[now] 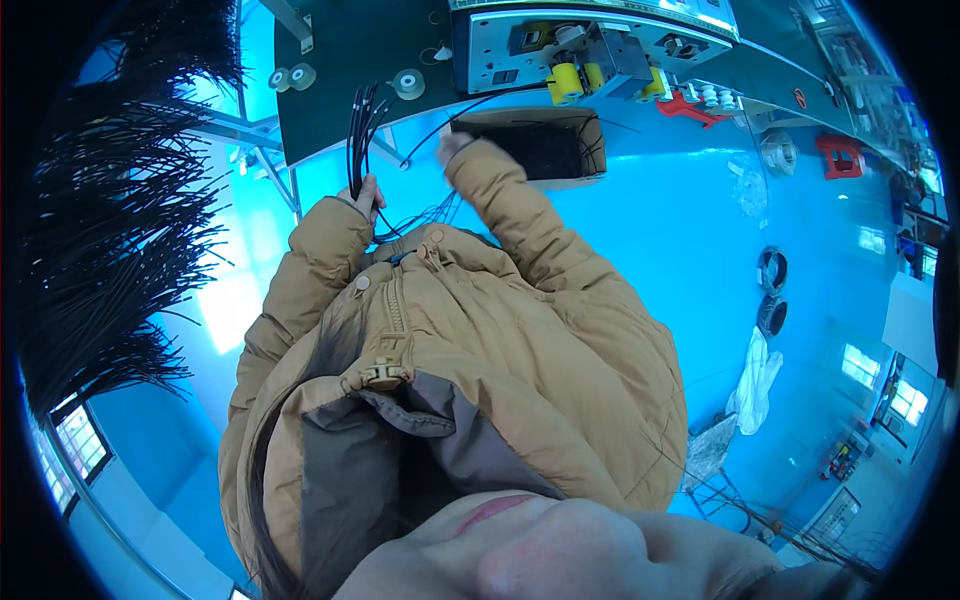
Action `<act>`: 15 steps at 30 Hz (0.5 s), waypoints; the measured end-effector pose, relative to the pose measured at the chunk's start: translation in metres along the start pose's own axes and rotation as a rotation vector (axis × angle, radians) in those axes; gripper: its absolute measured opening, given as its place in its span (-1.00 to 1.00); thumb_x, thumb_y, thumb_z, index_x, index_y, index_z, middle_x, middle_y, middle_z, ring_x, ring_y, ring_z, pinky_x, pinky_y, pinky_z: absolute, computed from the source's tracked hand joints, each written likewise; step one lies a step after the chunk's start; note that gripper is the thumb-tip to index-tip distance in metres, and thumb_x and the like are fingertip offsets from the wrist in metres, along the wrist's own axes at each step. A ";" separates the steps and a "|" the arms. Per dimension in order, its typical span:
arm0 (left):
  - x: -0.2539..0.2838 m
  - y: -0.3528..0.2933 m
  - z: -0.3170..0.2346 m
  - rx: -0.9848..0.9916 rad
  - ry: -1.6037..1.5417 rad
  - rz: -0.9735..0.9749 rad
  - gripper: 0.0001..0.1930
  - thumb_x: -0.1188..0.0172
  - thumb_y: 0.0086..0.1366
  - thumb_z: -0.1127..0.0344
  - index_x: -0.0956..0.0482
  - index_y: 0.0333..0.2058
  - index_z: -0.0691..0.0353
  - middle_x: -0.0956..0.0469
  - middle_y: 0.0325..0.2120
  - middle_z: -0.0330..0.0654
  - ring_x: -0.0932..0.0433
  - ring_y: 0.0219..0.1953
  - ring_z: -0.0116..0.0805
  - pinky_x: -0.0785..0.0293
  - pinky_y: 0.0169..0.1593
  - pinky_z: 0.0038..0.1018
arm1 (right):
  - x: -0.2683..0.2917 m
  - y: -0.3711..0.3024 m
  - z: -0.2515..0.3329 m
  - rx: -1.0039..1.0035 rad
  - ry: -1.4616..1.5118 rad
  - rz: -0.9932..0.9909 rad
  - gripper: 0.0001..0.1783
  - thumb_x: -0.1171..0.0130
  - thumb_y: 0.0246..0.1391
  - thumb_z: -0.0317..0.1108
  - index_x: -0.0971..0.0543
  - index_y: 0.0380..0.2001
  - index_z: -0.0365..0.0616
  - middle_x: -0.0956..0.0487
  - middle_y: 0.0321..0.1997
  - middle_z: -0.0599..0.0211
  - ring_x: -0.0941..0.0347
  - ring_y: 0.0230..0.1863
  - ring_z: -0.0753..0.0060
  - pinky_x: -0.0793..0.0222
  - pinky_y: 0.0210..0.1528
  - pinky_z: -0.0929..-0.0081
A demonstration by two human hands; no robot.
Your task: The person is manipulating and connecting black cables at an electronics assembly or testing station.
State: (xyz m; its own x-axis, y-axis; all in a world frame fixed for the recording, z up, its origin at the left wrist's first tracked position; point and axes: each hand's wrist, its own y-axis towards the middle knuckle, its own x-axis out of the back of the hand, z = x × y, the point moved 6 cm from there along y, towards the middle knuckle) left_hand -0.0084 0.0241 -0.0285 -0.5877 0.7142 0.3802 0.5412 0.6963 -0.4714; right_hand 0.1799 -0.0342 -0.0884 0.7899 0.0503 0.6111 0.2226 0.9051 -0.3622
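My left hand [366,194] grips a bundle of thin black wires [361,125] that stand up from the fist in front of the dark green worktable [350,60]. My right hand [451,146] reaches forward to the near edge of a cardboard box [540,140] under the table; its fingers are mostly hidden by the tan sleeve, and one black wire runs from it toward the machine. Whether it holds that wire I cannot tell. My tan padded jacket [460,350] fills the middle of the view.
A grey machine [590,45] with yellow rollers sits on the table, with small spools [290,77] to its left. A big mass of black wires [120,220] hangs on the left. Black coils [772,290], white cloth and red parts lie on the blue floor at right.
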 end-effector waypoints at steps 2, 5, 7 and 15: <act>-0.020 0.007 -0.024 -0.046 0.009 0.130 -0.49 0.29 0.19 -0.15 -0.32 -0.61 0.18 -0.21 -0.83 -0.32 -0.18 -0.79 -0.54 -0.09 -0.69 -0.60 | -0.010 0.070 -0.127 -0.040 -0.231 -0.318 -0.63 0.05 -0.03 -0.15 -0.32 -0.14 -0.04 -0.44 -0.17 0.26 -0.36 -0.24 0.36 -0.27 -0.24 0.41; -0.016 0.011 -0.002 0.010 0.093 0.101 -0.47 0.30 0.18 -0.17 -0.32 -0.64 0.18 -0.22 -0.83 -0.31 -0.19 -0.78 -0.54 -0.11 -0.68 -0.60 | -0.007 0.084 -0.137 -0.144 0.675 -0.402 -0.68 0.06 0.00 -0.21 -0.30 -0.17 -0.06 -0.45 -0.20 0.28 -0.34 -0.25 0.49 -0.26 -0.29 0.50; -0.003 -0.005 0.003 0.053 0.056 0.045 -0.46 0.30 0.17 -0.19 -0.32 -0.64 0.18 -0.23 -0.82 -0.31 -0.20 -0.77 -0.54 -0.13 -0.66 -0.60 | 0.038 0.044 -0.068 -0.224 1.206 -0.482 -0.74 0.12 0.03 -0.23 -0.31 -0.21 -0.08 -0.46 -0.24 0.25 -0.34 -0.29 0.49 -0.27 -0.33 0.52; -0.007 -0.001 -0.015 0.012 0.311 0.139 -0.45 0.30 0.16 -0.20 -0.29 -0.68 0.17 -0.31 -0.77 -0.28 -0.30 -0.67 -0.51 -0.22 -0.58 -0.58 | 0.057 0.013 -0.052 -0.086 1.461 -0.482 -0.75 0.25 0.12 -0.25 -0.31 -0.33 -0.20 -0.45 -0.40 0.20 -0.36 -0.38 0.44 -0.26 -0.40 0.56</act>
State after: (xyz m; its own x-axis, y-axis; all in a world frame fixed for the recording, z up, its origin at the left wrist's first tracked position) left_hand 0.0042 0.0194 -0.0183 -0.2958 0.7910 0.5355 0.5950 0.5911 -0.5445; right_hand 0.2571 -0.0417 -0.0949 0.4765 -0.7208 -0.5033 0.6033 0.6845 -0.4092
